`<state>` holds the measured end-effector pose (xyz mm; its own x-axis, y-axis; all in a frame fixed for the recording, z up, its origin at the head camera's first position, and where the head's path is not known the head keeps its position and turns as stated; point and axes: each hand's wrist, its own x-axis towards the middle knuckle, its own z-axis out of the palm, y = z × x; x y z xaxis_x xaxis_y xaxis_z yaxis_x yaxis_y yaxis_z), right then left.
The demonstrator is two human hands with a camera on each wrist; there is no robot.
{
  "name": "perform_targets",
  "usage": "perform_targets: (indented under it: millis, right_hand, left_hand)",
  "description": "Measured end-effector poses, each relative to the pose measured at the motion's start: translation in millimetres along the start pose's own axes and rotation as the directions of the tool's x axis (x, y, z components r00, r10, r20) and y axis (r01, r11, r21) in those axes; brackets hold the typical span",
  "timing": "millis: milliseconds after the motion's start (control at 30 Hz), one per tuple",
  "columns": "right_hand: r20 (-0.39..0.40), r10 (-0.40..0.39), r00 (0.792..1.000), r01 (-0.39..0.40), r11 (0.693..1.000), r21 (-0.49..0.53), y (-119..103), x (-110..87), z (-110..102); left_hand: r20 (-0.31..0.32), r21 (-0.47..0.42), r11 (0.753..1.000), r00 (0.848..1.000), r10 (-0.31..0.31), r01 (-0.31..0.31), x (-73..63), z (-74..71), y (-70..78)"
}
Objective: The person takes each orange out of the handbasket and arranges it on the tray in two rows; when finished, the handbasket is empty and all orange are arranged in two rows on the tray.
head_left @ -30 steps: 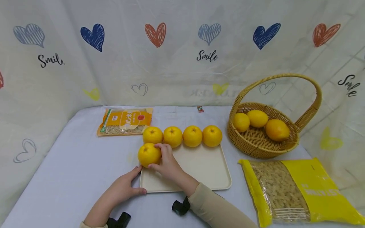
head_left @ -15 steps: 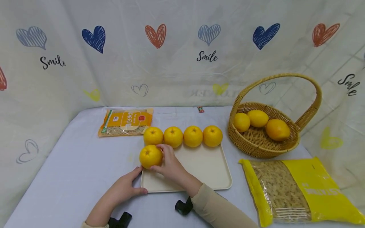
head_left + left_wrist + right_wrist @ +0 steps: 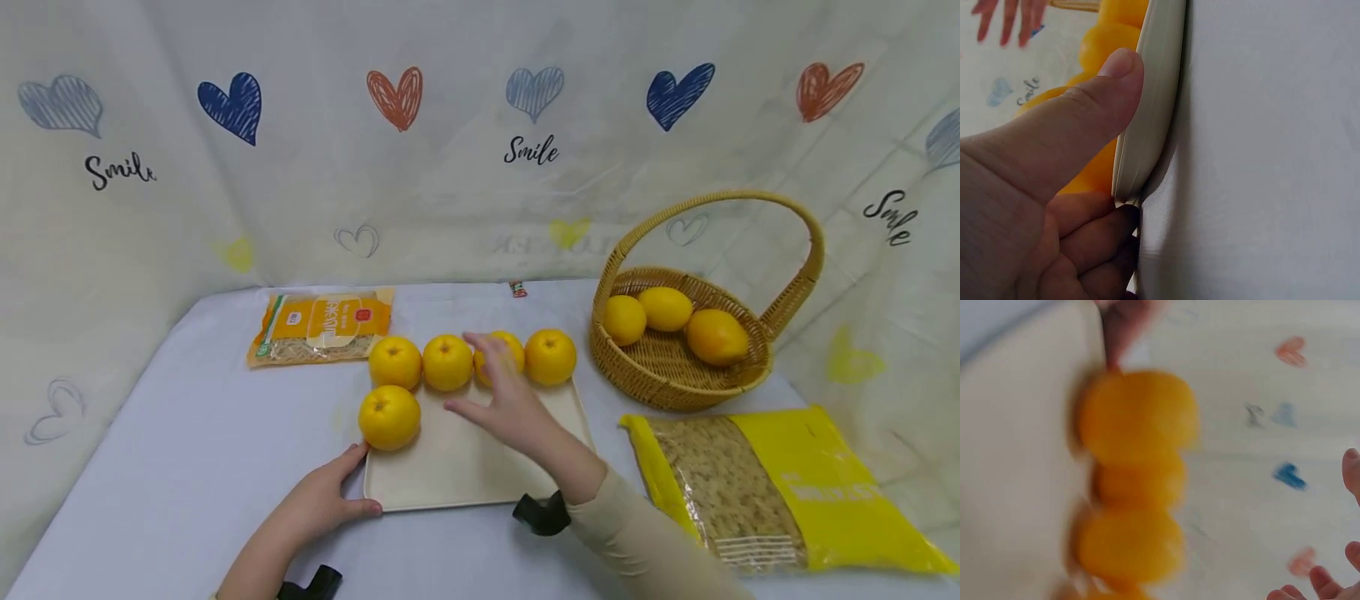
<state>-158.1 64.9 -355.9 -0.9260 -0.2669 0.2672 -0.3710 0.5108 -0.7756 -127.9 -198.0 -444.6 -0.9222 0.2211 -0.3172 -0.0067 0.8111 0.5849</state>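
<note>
A cream tray [image 3: 480, 467] carries a row of several oranges [image 3: 447, 362] along its far edge, one of them partly behind my right hand. A single orange [image 3: 389, 417] sits in front of the row's left end. My left hand [image 3: 311, 504] holds the tray's near left corner; in the left wrist view its thumb [image 3: 1113, 81] lies against the rim and the other fingers bend round the corner. Over the tray, my right hand [image 3: 513, 408] has its fingers spread and holds nothing. The right wrist view shows blurred oranges [image 3: 1141, 415], with right fingertips [image 3: 1352, 469] at its edge.
To the right stands a wicker basket [image 3: 667, 398] with two lemons [image 3: 666, 309] and an orange-yellow fruit [image 3: 717, 337]. A large yellow bag [image 3: 840, 483] lies in front of it. At the back left is an orange packet [image 3: 322, 325]; a small wrapper [image 3: 518, 289] lies far back.
My right hand has let go of the front left orange and moved right, away from it. That orange stays on the tray. The left hand keeps its place at the corner.
</note>
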Motion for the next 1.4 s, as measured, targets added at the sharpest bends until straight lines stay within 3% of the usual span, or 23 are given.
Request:
perform_targets:
  millis: [133,300,433,667,967,1300,1400]
  right_hand:
    - [-0.167,-0.035,0.985,0.036,0.999,0.005,7,-0.6,-65]
    - [-0.329,0.078,0.941,-0.087,0.996,-0.013,34,-0.9,-138]
    - [-0.352,0.181,0.918,-0.213,0.976,-0.054,69,0.2,-168]
    - [-0.279,0.26,0.924,-0.319,0.928,-0.194,122,1.2,-173]
    - [-0.211,0.371,0.904,-0.421,0.856,-0.301,147,13.0,-166]
    - [-0.188,0.366,0.912,-0.41,0.846,-0.342,170,25.5,-160]
    - [-0.19,0.385,0.903,-0.429,0.829,-0.36,175,27.1,-159]
  left_hand:
    - [0.003,0.005,1.0,1.0,-0.027,0.027,-3.0,0.1,-5.3]
    - [-0.016,0.015,1.0,1.0,-0.014,0.014,-2.3,-3.3,-5.2]
    - [-0.008,-0.003,1.0,1.0,-0.02,0.02,-2.1,-4.4,-3.2]
    - [0.002,-0.025,1.0,1.0,-0.017,0.017,-3.3,0.5,-4.2]
    - [0.004,-0.021,1.0,1.0,-0.02,0.02,-3.1,3.4,-3.9]
    - [0.007,-0.031,0.999,1.0,-0.012,0.012,-2.2,2.0,-0.6]
    - [0.005,-0.035,0.999,1.0,-0.018,0.018,-2.2,1.4,-0.3]
